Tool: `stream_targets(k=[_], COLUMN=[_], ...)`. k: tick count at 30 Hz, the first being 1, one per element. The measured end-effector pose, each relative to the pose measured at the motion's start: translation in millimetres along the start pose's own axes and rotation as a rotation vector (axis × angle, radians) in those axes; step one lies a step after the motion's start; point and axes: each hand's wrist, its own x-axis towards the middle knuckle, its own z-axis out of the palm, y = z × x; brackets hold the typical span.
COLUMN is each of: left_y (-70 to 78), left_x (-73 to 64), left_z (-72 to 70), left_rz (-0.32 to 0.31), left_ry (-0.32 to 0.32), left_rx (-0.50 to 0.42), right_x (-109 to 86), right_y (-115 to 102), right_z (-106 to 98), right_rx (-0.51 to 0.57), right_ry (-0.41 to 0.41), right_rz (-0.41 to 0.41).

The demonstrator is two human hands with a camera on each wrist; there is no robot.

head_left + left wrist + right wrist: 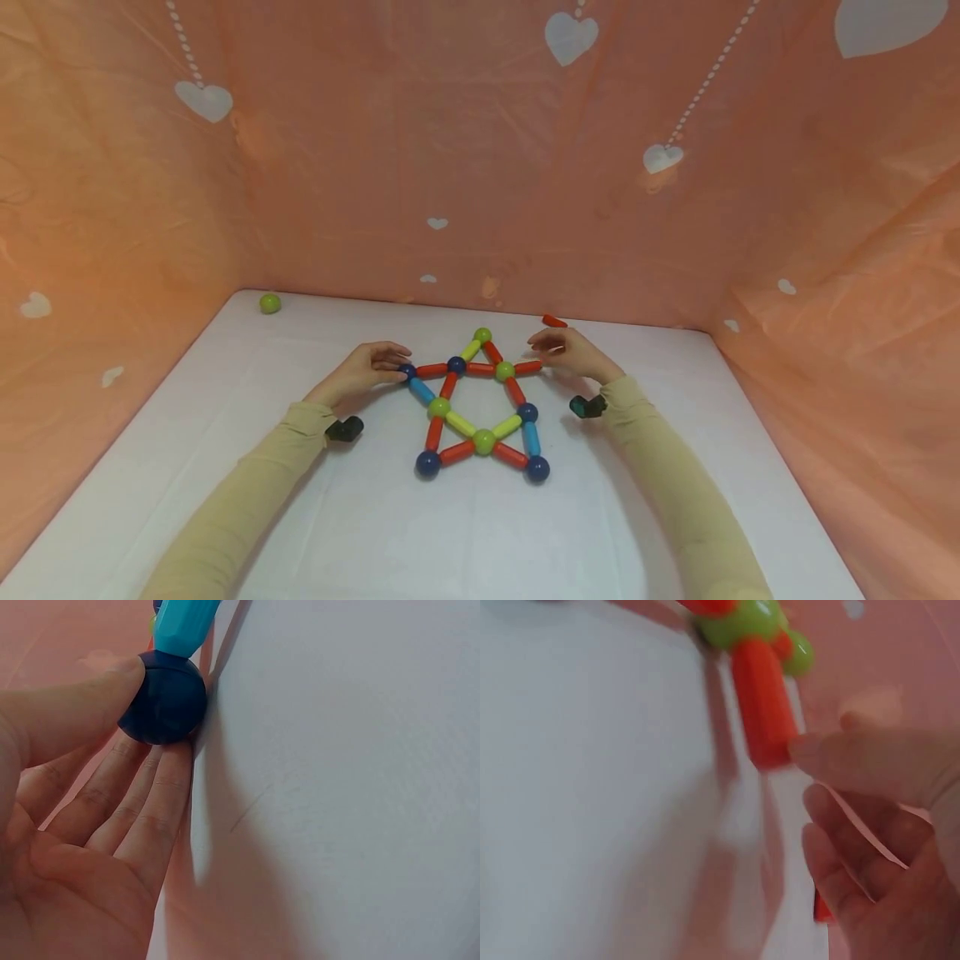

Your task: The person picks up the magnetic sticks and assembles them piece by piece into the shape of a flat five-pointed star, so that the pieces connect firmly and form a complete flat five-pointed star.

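Observation:
A star-shaped frame of magnetic rods and balls lies on the white table, with red, yellow and light blue rods between green and dark blue balls. At the star's left point, my left hand [358, 373] pinches a dark blue ball [166, 705] between thumb and fingers. A light blue rod [184, 626] joins that ball. On the other side, my right hand [576, 353] has its thumb tip at the free end of a red rod [763, 705], its other fingers loosely bent below. This rod sticks out from a green ball [505, 372] and has no ball at its outer end.
A loose green ball [270, 303] sits at the table's back left corner. Behind the right hand, a loose red rod [554, 321] lies near the back edge. Orange cloth walls [480, 167] with white hearts enclose the table [360, 533] at the back and sides.

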Motion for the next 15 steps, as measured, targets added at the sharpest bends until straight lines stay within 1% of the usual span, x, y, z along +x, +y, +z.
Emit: stream_targets(k=[2,4,6,8,11,15], left_y=[-0.4,-0.9,-1.1,-1.4,-1.3,-0.8], left_x=[-0.6,-0.9,-1.1,-1.0,-0.4,0.2], left_z=[-0.7,-1.1,-1.1,-0.6,0.3,0.9], left_rz=[0.002,0.005,0.003,0.002,-0.020,-0.044], left_ry=[0.001,0.004,0.005,0.002,0.004,0.007], left_rx=[0.000,0.000,-0.005,-0.006,-0.020,-0.030], right_x=[3.2,6.0,8.0,8.6,10.2,12.6], right_y=[5.8,12.3,19.0,23.6,29.8,33.9], right_z=[-6.0,-10.7,-14.1,-16.5,-18.2,-18.6], right_rx=[0.024,0.052,0.077,0.100,0.119,0.161], right_ry=[0.064,0.140,0.207,0.258,0.304,0.335], right_rz=[0.008,0.038,0.089,0.156,0.222,0.252])
